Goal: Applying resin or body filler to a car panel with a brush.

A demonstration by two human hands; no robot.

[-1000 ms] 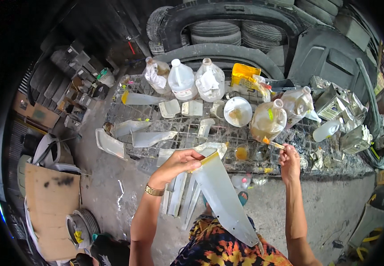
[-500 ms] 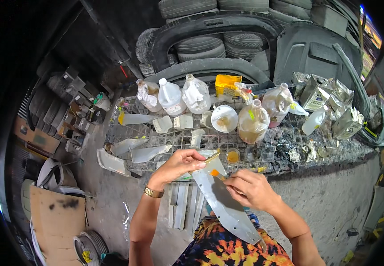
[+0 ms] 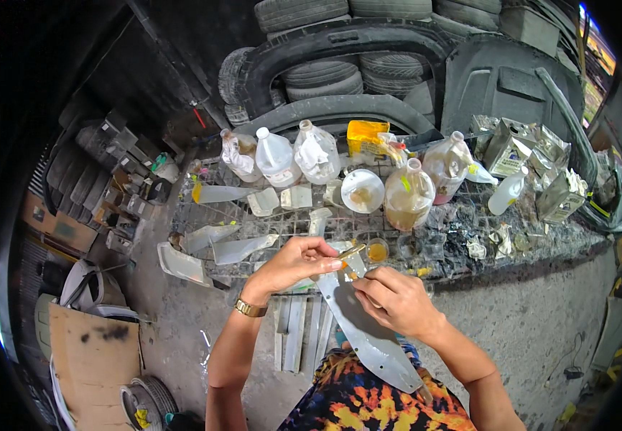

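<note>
My left hand (image 3: 298, 266) grips the upper end of a long grey curved panel (image 3: 372, 352), thumb and fingers closed on its edge. The panel slants down toward my shirt and has small holes along its border. Orange wet smears show near its top. My right hand (image 3: 401, 302) is closed in a pinch around a small brush-like tool (image 3: 354, 276) whose orange tip meets the panel's upper part; most of its handle is hidden by my fingers. Just beyond the panel's top, a clear cup of orange liquid (image 3: 377, 251) stands on the grimy bench (image 3: 296, 231).
Jugs (image 3: 279, 161), a white tub (image 3: 363, 191), a yellow container (image 3: 367, 135) and metal cans (image 3: 508, 147) crowd the bench. Pale panel pieces (image 3: 245, 248) lie left. Below the bench are long metal strips (image 3: 293, 334); cardboard (image 3: 95, 359) leans left. Tyres (image 3: 325, 75) are stacked behind.
My right hand has moved slightly up and left, bringing the orange tip closer to the panel's top end. The panel has tilted slightly in my left hand.
</note>
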